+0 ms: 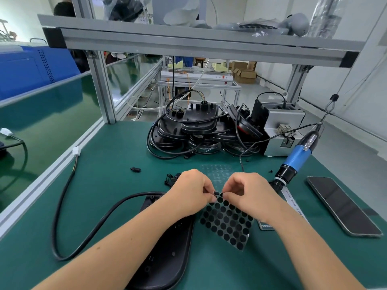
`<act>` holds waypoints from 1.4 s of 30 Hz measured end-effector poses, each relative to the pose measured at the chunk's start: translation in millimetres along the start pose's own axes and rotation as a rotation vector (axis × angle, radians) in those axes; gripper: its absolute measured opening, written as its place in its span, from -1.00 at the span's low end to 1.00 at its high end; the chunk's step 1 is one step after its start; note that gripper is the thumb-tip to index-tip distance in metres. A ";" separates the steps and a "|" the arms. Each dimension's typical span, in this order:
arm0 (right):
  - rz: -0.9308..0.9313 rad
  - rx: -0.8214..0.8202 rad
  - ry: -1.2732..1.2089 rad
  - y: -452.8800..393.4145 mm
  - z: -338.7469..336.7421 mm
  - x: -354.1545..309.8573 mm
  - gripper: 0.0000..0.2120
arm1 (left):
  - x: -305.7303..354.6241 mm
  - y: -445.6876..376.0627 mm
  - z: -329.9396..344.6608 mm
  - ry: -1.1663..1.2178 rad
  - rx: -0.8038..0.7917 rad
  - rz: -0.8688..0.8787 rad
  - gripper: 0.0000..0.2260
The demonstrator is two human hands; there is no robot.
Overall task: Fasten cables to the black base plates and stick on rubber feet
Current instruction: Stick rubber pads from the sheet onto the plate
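Both hands are up at the middle of the green counter [109, 164] and I'm looking right down on them. The left hand [188, 191] has its fingers curled, pinching the top corner of the clear backing sheet of round black rubber feet [227, 221]. The right hand [247, 193] meets it at that same corner, thumb and fingertip nipped onto one small black rubber foot [216, 193] at the sheet's edge. The sheet tilts down toward me, its dots in tidy staggered rows, matte black, most places filled.

Under my left forearm lies the long oval black plastic base plate [165, 254], smooth and slightly glossy, with a few small holes showing. A thick black cable [69, 206] runs out of its far end, loops wide to the left and ends at a white connector [76, 152] by the aluminium rail.

Beyond the hands there's a second clear sheet [217, 171] flat on the counter, its dots looking pale. At the back sits a heap of stacked black base plates [194, 126] with their cables tangled round them. To the right, a blue-bodied electric screwdriver [297, 158] hangs on a cord, tip down near my right wrist, and a dark smartphone [343, 206] lies face up beside it. Small black clips [135, 169] are scattered left of the hands.
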State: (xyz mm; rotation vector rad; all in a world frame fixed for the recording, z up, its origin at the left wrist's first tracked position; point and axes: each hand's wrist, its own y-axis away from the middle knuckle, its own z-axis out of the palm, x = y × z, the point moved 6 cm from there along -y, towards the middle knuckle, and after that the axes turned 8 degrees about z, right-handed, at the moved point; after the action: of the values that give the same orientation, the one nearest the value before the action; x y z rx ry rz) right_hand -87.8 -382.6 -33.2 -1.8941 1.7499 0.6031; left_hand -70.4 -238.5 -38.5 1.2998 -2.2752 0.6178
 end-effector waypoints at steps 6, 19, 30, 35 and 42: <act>-0.015 0.060 -0.063 3.6 2.7 -1.5 -0.83 | 4.1 -1.7 0.5 -0.078 0.024 0.016 -0.87; -0.056 0.139 -0.425 12.0 -8.8 -6.2 -0.82 | 1.9 -7.8 10.0 -0.241 -0.192 -0.008 -0.76; 0.263 -0.372 -0.592 28.9 68.4 -41.4 -0.81 | -55.6 21.1 -61.9 -0.149 0.098 -0.018 -0.88; 0.319 -0.409 -0.590 30.0 81.5 -49.0 -0.81 | -75.1 30.9 -48.9 -0.109 0.082 -0.067 -0.82; 0.320 -0.389 -0.544 31.8 80.6 -51.8 -0.84 | -75.3 29.1 -42.1 -0.134 0.082 -0.071 -0.83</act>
State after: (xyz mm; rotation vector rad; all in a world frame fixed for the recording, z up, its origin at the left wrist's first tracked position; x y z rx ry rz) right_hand -123.2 -294.0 -66.0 -1.4670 1.6462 1.5126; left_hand -54.8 -150.0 -52.9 1.4965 -2.3195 0.6224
